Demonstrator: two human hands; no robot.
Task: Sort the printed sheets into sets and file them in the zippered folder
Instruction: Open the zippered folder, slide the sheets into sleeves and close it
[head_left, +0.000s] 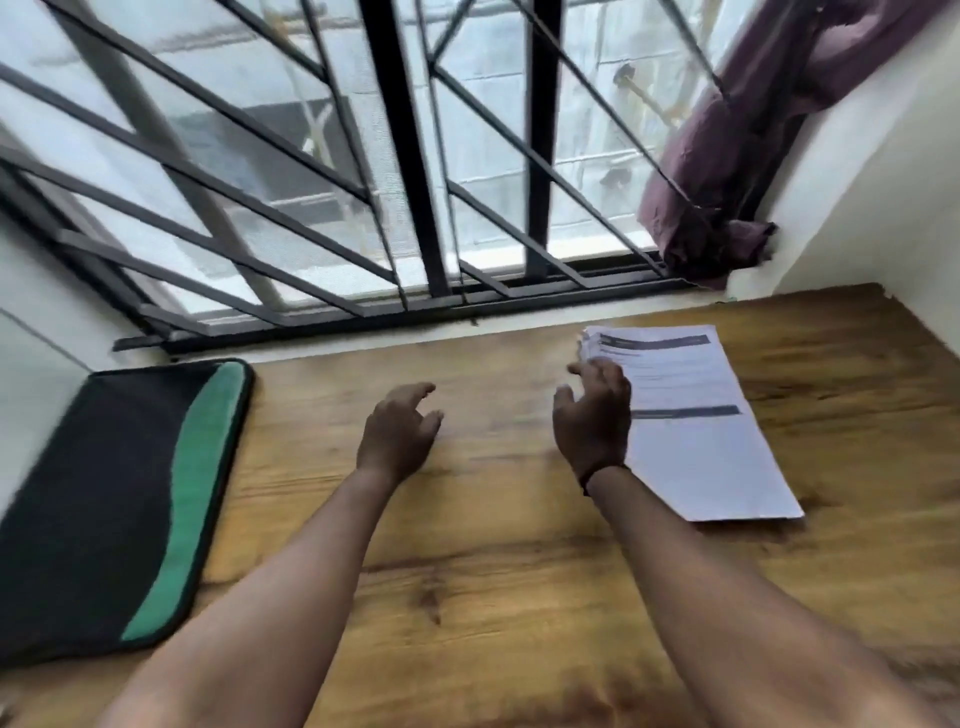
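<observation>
Far to the left of both hands, a flat black fabric zippered folder with a curved green band lies closed on the brown wood-grain tabletop, its far end near the window sill. The left hand sits over bare wood, well right of the folder, fingers loosely curled and holding nothing. Just right of it, with a gap of table between, the right hand is relaxed and slightly curled, a dark band at its wrist; its fingertips reach the left edge of a stack of white printed sheets with dark header bars. Whether they touch is unclear. Beyond, a dark metal window grille rises, a purple curtain bunched at its right.
</observation>
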